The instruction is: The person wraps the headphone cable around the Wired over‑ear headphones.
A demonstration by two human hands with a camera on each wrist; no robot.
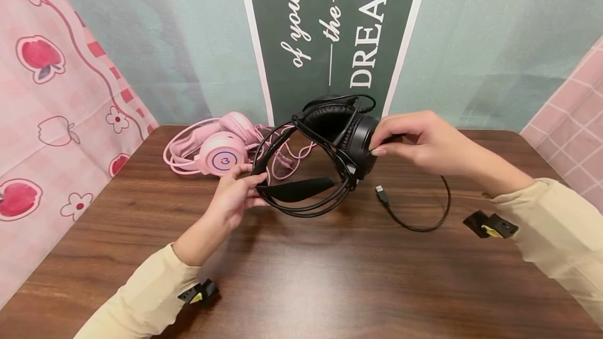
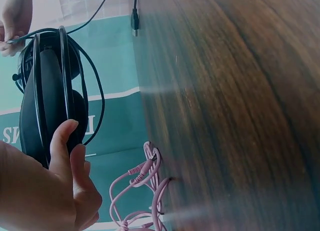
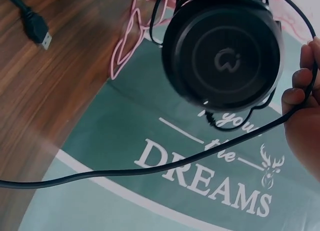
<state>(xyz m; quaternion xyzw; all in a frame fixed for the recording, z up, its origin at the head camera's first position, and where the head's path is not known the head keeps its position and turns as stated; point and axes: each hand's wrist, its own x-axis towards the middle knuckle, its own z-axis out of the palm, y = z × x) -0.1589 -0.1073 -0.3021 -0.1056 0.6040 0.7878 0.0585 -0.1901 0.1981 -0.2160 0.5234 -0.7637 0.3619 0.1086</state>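
Note:
Black over-ear headphones (image 1: 364, 143) are held up off the table, tilted, with the ear cups toward the right. My left hand (image 1: 233, 195) grips their headband at the left end; the left wrist view has its fingers (image 2: 61, 146) curled round the band. At the other side my right hand (image 1: 419, 137) pinches the black cable (image 3: 200, 157) beside the outer ear cup. Some cable is looped round the headband and cups. Its free end, with a USB plug (image 1: 382, 194), curves down onto the table below the right hand.
Pink headphones (image 1: 221, 158) lie at the back left of the wooden table (image 1: 301, 276), close behind my left hand. Their pink cable (image 1: 294, 164) is heaped beside them, behind the black pair. A green cloth with white lettering (image 1: 369, 30) hangs along the back edge.

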